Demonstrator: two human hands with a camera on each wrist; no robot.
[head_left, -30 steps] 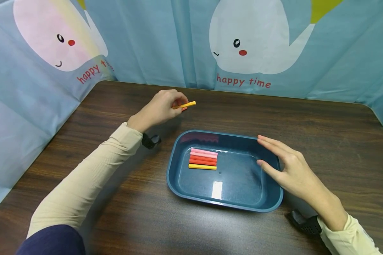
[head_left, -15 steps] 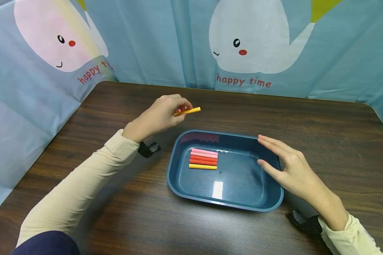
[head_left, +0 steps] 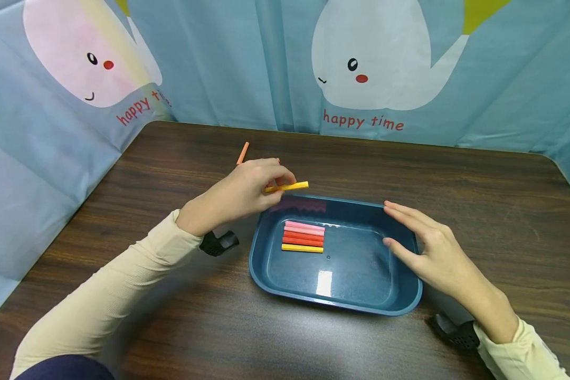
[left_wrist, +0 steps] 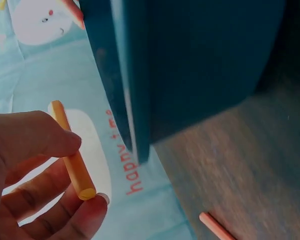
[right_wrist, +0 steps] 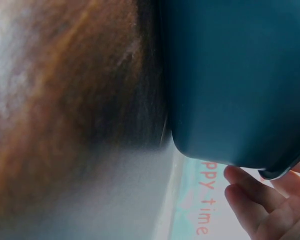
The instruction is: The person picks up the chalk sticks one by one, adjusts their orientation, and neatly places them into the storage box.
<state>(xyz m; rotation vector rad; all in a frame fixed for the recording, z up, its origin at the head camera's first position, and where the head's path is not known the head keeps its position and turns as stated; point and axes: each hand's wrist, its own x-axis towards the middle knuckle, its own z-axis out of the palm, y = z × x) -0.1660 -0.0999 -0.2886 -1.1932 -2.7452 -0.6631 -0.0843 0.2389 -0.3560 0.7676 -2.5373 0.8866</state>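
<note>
Head view: we're pinching a yellow stick [head_left: 287,186] w/ left hand [head_left: 239,191] over the tray's [head_left: 334,307] back-left edge; right hand [head_left: 432,253], fingers straight, is pressing the right rim. Loose pinch = stick might be dropping outside.

The tray [head_left: 261,253] looks like smooth, glossy blue plastic, its floor mirroring a bright light patch. The desk [head_left: 480,200] has a dark wood-grain surface with a soft sheen. The sticks [head_left: 303,236] in the tray look matt and smooth, like the yellow stick [head_left: 290,186]. The backdrop [head_left: 218,63] is thin printed sheeting with creases. The sleeves [head_left: 123,285] are ribbed beige knit cloth.
</note>
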